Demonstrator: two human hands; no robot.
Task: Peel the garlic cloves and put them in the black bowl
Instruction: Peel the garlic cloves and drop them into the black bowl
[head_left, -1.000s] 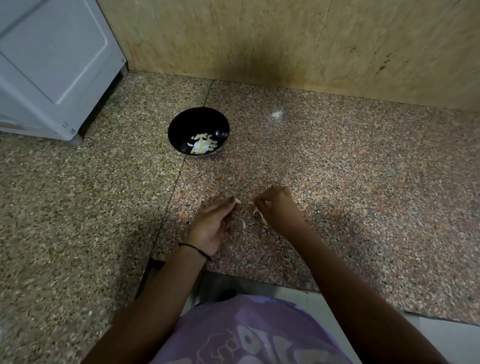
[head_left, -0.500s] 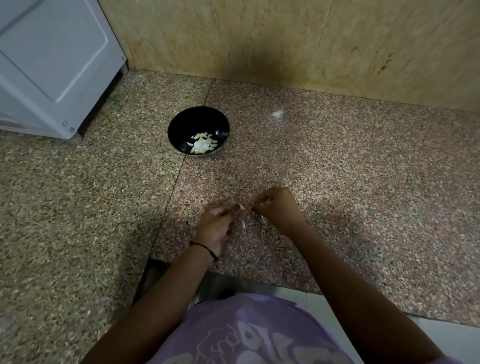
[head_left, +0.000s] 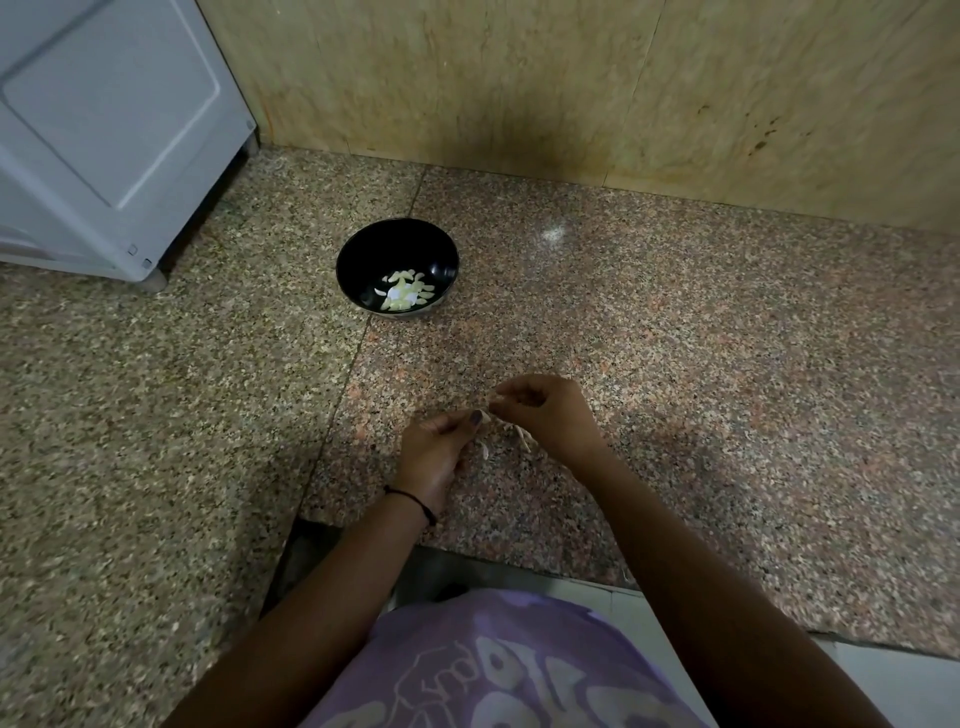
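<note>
Item: garlic clove (head_left: 486, 414), mid-peel.
Your left hand (head_left: 439, 449) pinches it steady; right hand (head_left: 543, 415) pinches its tip to peel; black bowl (head_left: 363, 249) sits beyond both.

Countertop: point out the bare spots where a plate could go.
Free: the granite right of the right hand, up to the wall; the left slab in front of the white appliance; a strip between the black bowl and the hands. Crowded: beside the left hand, with the pinched garlic clove and peel scraps.
</note>
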